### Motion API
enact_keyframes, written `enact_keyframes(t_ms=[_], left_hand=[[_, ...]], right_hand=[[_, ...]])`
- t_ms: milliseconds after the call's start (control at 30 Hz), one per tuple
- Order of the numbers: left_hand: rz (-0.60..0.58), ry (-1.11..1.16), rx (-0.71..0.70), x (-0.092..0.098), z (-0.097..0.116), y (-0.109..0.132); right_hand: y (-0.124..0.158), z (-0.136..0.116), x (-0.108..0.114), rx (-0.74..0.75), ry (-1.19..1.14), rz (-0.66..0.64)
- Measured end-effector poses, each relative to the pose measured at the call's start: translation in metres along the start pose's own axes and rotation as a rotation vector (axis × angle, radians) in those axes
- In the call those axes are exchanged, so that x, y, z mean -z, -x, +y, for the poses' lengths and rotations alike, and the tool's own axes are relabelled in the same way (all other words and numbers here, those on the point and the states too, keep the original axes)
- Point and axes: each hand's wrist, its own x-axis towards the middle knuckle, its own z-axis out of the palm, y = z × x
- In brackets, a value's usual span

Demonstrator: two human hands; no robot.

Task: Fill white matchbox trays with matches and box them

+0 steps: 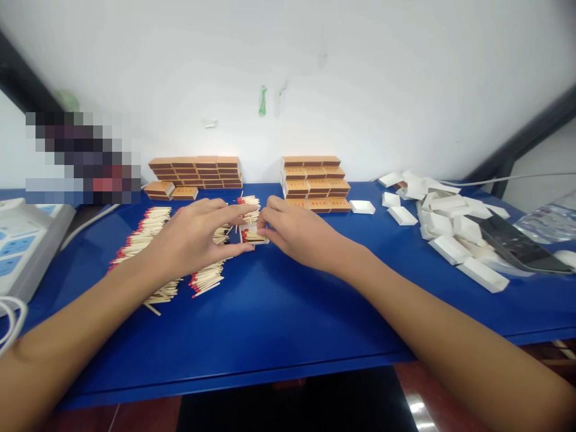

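A small white matchbox tray with red-tipped matches in it lies between my two hands, above the blue table. My left hand holds the tray at its left side, thumb at the near edge and forefinger stretched out behind. The fingers of my right hand are bent together at the tray's right end, pinching at the matches; their tips are partly hidden. Loose matches lie in piles beneath and beside my left hand, and another heap lies just behind the tray.
Brown matchboxes stand stacked by the wall, one stack at left and one stepped stack at right. Many white trays lie heaped at right, near a black phone. A white power strip sits at left on the blue table.
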Motion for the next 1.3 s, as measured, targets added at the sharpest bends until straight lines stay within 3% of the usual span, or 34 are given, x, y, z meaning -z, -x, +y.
enact_keyframes(t_ms=[133,300,467,567,867,1167,1300], left_hand=[[0.014,0.003,0.029,0.002,-0.002,0.0],[0.088,-0.064,0.126,0.009,-0.008,-0.003],[0.146,-0.11,0.236,0.013,-0.011,-0.004],[0.147,-0.12,0.247,0.013,-0.012,-0.004],[0.138,-0.116,0.185,0.009,-0.015,-0.005],[0.134,-0.103,0.143,0.008,-0.016,-0.006],[0.121,-0.104,0.127,0.008,-0.018,-0.005]], right_hand=[[-0.002,0.001,-0.002,-0.013,-0.012,0.13],[-0.002,0.007,-0.005,-0.155,-0.043,0.311],[-0.005,0.003,-0.025,-0.231,-0.121,0.143],[-0.006,-0.003,-0.032,-0.247,-0.098,0.104],[-0.008,0.014,-0.026,-0.078,-0.172,0.062],[-0.01,0.02,-0.028,-0.096,-0.158,-0.055],[-0.008,0.023,-0.022,-0.069,-0.175,-0.04]])
